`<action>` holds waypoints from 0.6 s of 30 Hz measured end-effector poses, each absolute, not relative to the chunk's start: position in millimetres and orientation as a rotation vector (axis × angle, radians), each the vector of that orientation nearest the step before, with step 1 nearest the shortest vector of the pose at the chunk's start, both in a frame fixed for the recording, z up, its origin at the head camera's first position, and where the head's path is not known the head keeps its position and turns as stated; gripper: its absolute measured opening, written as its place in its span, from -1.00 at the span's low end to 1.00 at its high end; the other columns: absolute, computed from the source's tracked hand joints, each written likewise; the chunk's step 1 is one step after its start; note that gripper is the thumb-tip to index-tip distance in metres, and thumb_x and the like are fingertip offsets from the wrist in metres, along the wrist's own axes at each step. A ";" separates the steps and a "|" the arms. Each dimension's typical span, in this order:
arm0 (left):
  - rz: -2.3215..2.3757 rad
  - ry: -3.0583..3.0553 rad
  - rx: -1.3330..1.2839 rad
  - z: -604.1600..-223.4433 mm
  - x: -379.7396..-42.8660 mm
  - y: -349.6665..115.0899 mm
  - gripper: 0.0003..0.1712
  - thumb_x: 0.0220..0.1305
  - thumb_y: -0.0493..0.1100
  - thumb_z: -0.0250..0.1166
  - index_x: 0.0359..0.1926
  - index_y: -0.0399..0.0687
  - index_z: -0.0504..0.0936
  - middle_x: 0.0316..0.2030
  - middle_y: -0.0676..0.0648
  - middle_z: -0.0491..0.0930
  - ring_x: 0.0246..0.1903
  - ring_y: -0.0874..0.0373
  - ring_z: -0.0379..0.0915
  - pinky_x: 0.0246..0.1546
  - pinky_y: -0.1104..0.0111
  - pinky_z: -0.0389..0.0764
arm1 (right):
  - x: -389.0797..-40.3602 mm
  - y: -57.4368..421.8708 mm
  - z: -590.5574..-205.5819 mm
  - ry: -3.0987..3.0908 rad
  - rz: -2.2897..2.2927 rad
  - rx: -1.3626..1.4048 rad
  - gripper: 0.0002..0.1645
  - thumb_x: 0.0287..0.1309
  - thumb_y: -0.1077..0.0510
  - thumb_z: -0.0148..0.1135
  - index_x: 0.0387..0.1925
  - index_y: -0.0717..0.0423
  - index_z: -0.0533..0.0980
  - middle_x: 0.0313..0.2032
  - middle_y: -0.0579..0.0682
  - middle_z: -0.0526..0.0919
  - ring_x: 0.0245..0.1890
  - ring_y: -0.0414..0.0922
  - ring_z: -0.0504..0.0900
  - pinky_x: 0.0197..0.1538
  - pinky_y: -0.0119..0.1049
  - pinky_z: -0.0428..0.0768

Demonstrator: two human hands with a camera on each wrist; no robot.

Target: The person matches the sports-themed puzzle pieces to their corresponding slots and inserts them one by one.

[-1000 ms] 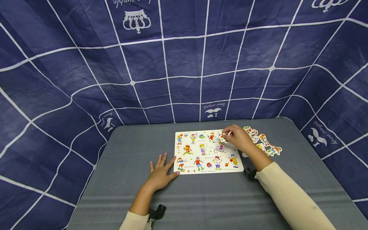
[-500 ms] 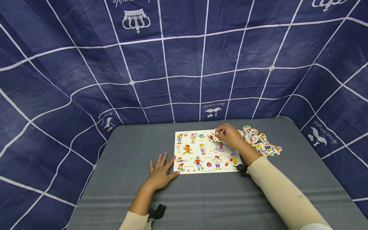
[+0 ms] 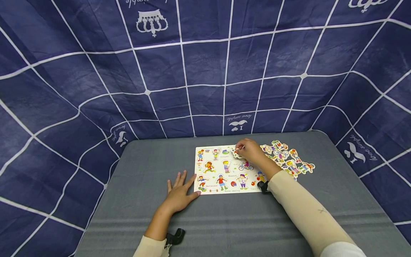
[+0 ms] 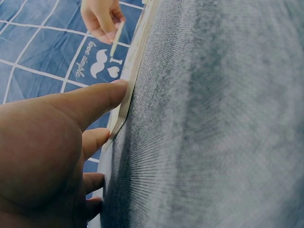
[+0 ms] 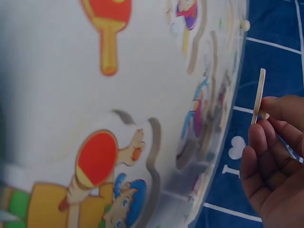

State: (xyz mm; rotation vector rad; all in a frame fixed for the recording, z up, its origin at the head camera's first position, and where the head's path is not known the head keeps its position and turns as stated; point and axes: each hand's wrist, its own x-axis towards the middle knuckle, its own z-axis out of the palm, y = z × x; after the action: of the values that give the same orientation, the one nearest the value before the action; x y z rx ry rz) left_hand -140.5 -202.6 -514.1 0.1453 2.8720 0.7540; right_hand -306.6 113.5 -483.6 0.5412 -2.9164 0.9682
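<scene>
A white wooden puzzle board (image 3: 212,177) with printed sports figures in shallow recesses lies on the grey table. My right hand (image 3: 253,151) pinches a thin wooden puzzle piece (image 3: 237,154) between thumb and fingers, over the upper middle of the board. From the side, in the right wrist view, the piece (image 5: 259,92) stands on edge, apart from the board, with a small peg at my fingertips. My left hand (image 3: 178,196) lies with spread fingers at the board's left side, thumb and index finger touching its edge (image 4: 124,102).
Several loose puzzle pieces (image 3: 293,165) lie in a cluster right of the board, partly behind my right forearm. A blue curtain (image 3: 205,71) with white lines rises behind the grey table (image 3: 224,225) and along both sides.
My right hand has moved left across the top of the board with the puzzle piece, uncovering more loose pieces on the right. The left hand stays in place.
</scene>
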 end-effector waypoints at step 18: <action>0.746 2.874 0.142 -514.9 -140.6 -202.7 -0.17 0.33 0.29 0.27 0.54 0.25 0.28 0.61 -0.24 -0.06 0.61 -0.27 -0.31 0.44 -0.41 -0.39 | -321.8 106.8 -500.6 -3.053 0.889 0.456 -0.95 0.22 0.17 0.31 -0.36 0.03 0.60 -0.34 -0.02 0.55 -0.33 -0.10 0.52 -0.22 -0.28 0.42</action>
State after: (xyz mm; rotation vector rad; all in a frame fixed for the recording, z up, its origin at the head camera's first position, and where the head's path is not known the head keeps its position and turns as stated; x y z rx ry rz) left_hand -140.6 -202.7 -514.9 0.1418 2.8744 0.7464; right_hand -321.8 106.8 -500.6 0.4564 -3.0533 0.8889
